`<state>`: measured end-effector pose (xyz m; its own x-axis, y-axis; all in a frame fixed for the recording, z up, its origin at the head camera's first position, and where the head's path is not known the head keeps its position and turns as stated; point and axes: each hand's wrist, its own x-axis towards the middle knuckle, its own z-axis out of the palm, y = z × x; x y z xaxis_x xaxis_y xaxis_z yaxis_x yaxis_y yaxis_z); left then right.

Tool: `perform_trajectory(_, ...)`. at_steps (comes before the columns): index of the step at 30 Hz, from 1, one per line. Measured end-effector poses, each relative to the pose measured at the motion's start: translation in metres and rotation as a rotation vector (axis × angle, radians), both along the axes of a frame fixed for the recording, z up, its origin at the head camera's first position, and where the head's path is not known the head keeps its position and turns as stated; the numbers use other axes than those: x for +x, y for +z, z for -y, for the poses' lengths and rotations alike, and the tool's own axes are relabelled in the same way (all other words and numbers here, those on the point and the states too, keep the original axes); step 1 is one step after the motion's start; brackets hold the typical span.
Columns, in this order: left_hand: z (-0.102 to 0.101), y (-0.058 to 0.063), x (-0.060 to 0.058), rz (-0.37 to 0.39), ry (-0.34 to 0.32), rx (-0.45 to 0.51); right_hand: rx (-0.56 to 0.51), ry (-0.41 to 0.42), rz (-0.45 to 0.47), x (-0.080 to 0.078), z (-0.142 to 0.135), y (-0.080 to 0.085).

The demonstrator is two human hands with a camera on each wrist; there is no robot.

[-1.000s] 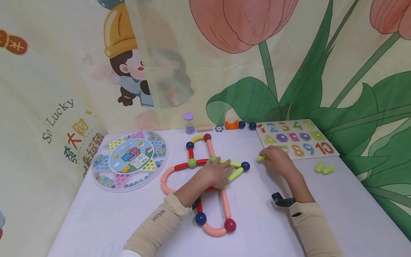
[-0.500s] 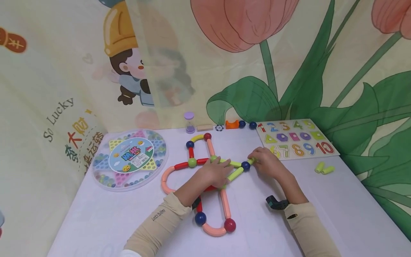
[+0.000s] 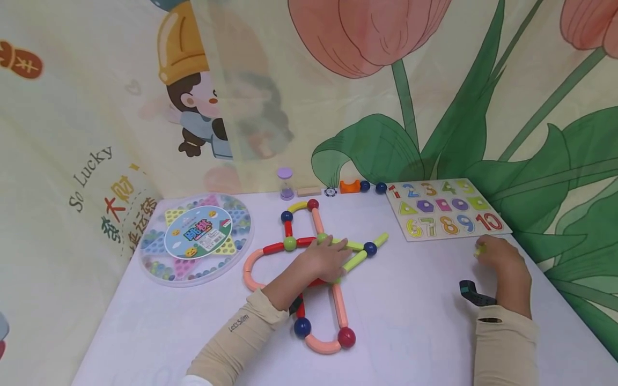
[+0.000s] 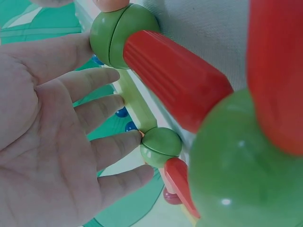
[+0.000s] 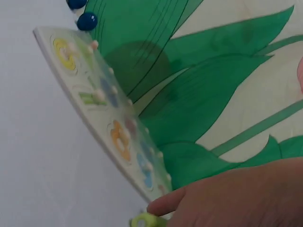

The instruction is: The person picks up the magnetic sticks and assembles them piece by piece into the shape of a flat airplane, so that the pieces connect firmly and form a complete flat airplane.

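In the head view a flat figure of magnetic rods and balls lies on the white table. My left hand (image 3: 325,260) rests over its middle with fingers spread straight. The left wrist view shows those fingertips by a green ball (image 4: 161,146), a red rod (image 4: 175,78) beyond them. Two light-green rods meet at a blue ball (image 3: 370,249), and a further light-green rod (image 3: 382,239) sticks out from its far side. Below the number board's right corner, my right hand (image 3: 502,257) pinches a light-green rod (image 5: 147,220) between thumb and fingers, which partly hide it.
A number puzzle board (image 3: 461,228) lies back right. A round Chinese checkers box (image 3: 241,252) is at the left. Along the back edge stand an hourglass (image 3: 286,185), a wooden block (image 3: 309,191), an orange piece (image 3: 350,186) and two blue balls (image 3: 381,188), below a printed curtain.
My right hand has joined a light-green rod to the blue ball, let go of it and moved right to the loose rods. The left hand has stayed in place.
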<state>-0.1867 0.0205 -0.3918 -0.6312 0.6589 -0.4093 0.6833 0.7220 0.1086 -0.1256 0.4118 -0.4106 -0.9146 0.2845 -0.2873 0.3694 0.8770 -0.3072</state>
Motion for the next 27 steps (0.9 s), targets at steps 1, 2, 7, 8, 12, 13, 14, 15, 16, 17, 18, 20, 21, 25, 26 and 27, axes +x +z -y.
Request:
perform_trajectory(1,0.000,0.000,0.000,0.003,0.002,0.003,-0.001,-0.005,0.002,0.000,-0.002,-0.002)
perform_trajectory(2,0.000,0.000,0.000,0.006,0.004,0.005,0.010,-0.005,-0.014,0.000,-0.003,-0.004)
perform_trajectory(7,0.000,0.000,0.000,0.014,0.001,0.013,0.054,0.022,-0.151,-0.006,0.006,-0.014)
perform_trajectory(8,0.000,0.000,0.001,0.014,0.000,0.012,0.056,0.035,-0.172,-0.009,0.011,-0.015)
perform_trajectory(12,0.000,0.003,0.002,0.017,0.005,0.011,0.025,0.107,-0.199,-0.021,0.029,-0.017)
perform_trajectory(13,0.000,0.003,0.002,0.017,0.006,0.010,0.016,0.131,-0.194,-0.024,0.034,-0.016)
perform_trajectory(14,0.000,0.004,0.002,0.018,0.006,0.010,0.009,0.158,-0.189,-0.027,0.039,-0.016)
perform_trajectory(15,0.000,0.004,0.002,0.019,0.007,0.010,0.004,0.194,-0.184,-0.030,0.045,-0.015)
perform_trajectory(16,0.000,0.004,0.002,0.020,0.008,0.010,-0.003,0.231,-0.176,-0.033,0.052,-0.013)
perform_trajectory(17,0.000,0.004,0.002,0.020,0.008,0.010,-0.009,0.261,-0.173,-0.035,0.061,-0.012)
perform_trajectory(18,0.000,0.004,0.002,0.021,0.009,0.011,-0.017,0.294,-0.170,-0.038,0.070,-0.010)
perform_trajectory(20,0.000,0.004,0.002,0.022,0.010,0.013,-0.033,0.357,-0.171,-0.042,0.091,-0.008)
perform_trajectory(21,0.000,0.004,0.002,0.021,0.011,0.013,-0.036,0.390,-0.176,-0.045,0.103,-0.007)
perform_trajectory(25,0.000,0.004,0.002,0.017,0.009,0.010,-0.025,0.511,-0.192,-0.052,0.142,-0.008)
perform_trajectory(26,-0.001,0.004,0.002,0.017,0.008,0.010,-0.020,0.529,-0.197,-0.052,0.149,-0.008)
perform_trajectory(27,-0.001,0.004,0.002,0.015,0.007,0.009,-0.008,0.541,-0.200,-0.053,0.155,-0.009)
